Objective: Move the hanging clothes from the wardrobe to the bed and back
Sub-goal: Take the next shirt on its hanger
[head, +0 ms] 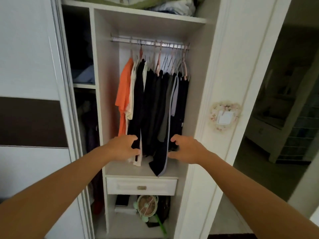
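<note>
Several garments hang on hangers from a metal rail in the open white wardrobe. An orange shirt and a cream one hang at the left; dark clothes fill the rest. My left hand reaches in at the lower left of the dark clothes, its fingers curled against their hems. My right hand is at the lower right of the bundle, fingers curled into the dark fabric. A dark trouser leg with a grey stripe hangs lowest between my hands. The bed is out of view.
A white drawer sits under the hanging space, with a small fan below it. Folded bedding lies on the top shelf. A sliding door stands at the left. At the right, a doorway opens to a dark room.
</note>
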Motion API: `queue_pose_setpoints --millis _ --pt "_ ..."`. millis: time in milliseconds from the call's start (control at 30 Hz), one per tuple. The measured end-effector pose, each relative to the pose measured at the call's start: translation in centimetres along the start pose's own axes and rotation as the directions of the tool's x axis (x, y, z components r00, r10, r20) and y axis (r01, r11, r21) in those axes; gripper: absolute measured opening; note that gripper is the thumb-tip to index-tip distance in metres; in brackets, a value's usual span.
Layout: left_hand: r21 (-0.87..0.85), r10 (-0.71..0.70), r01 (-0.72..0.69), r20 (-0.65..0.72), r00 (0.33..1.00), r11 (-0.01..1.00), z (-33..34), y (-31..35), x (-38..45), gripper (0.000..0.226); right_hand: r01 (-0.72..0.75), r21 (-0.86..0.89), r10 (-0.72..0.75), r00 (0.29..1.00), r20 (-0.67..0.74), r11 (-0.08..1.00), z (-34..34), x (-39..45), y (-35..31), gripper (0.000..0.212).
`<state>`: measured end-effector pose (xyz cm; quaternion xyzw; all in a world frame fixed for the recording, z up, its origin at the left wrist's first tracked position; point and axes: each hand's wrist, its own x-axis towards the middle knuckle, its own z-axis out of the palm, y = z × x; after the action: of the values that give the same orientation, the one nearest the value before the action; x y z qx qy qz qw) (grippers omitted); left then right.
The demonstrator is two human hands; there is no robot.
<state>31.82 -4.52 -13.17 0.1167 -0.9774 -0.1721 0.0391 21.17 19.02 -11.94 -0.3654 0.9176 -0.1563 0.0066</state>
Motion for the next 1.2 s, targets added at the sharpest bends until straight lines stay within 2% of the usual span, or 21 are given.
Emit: queue_pose_setpoints --millis 133,233,300,533,733,867,1067,1167,1200 --pt "-0.012 0.019 -0.019 -0.003 1.0 1.0 -2.9 -4.4 3.2 0.059 0.018 0.013 -0.018 1.0 -0.012 1.0 0.6 5.7 -3.8 0.066" --pt "-0.015 0.036 -0.036 -0.007 0.999 0.999 -5.3 -7.0 5.4 0.04 0.04 0.015 -0.039 0.999 -0.015 0.999 0.7 9.4 -6.4 0.067" --pt "0.019 0.051 -0.051 -0.015 0.999 0.999 -7.1 -9.0 7.0 0.035 0.05 0.015 -0.05 0.998 -0.028 0.999 0.6 12.2 -8.2 0.068" --pt "0.004 0.073 -0.073 -0.07 0.995 0.997 -12.5 -14.4 12.3 0.06 0.052 0.033 -0.05 0.998 -0.036 0.998 -0.5 21.1 -13.0 0.069" --pt "0.004 0.096 -0.097 -0.157 0.983 0.995 -15.7 -16.3 17.7 0.06 0.07 -0.005 -0.07 0.995 -0.064 0.998 -2.8 28.2 -15.0 0.072" --pt "0.066 0.085 -0.072 -0.229 0.97 0.995 -17.9 -17.1 22.3 0.069 0.087 -0.035 -0.091 0.989 -0.118 0.996 -5.1 33.3 -15.6 0.064" --pt "0.204 0.072 0.011 -0.392 0.917 0.979 -22.0 -16.5 28.6 0.057 0.154 -0.038 -0.158 0.954 -0.253 0.987 -9.3 40.6 -16.0 0.052" --pt "0.21 0.063 0.029 -0.421 0.905 0.977 -23.8 -16.2 31.6 0.051 0.2 -0.065 -0.21 0.935 -0.285 0.978 -11.1 44.3 -16.2 0.024" --pt "0.206 0.064 0.029 -0.43 0.9 0.978 -24.4 -16.1 32.6 0.05 0.205 -0.078 -0.219 0.927 -0.303 0.976 -11.6 45.5 -16.3 0.023"
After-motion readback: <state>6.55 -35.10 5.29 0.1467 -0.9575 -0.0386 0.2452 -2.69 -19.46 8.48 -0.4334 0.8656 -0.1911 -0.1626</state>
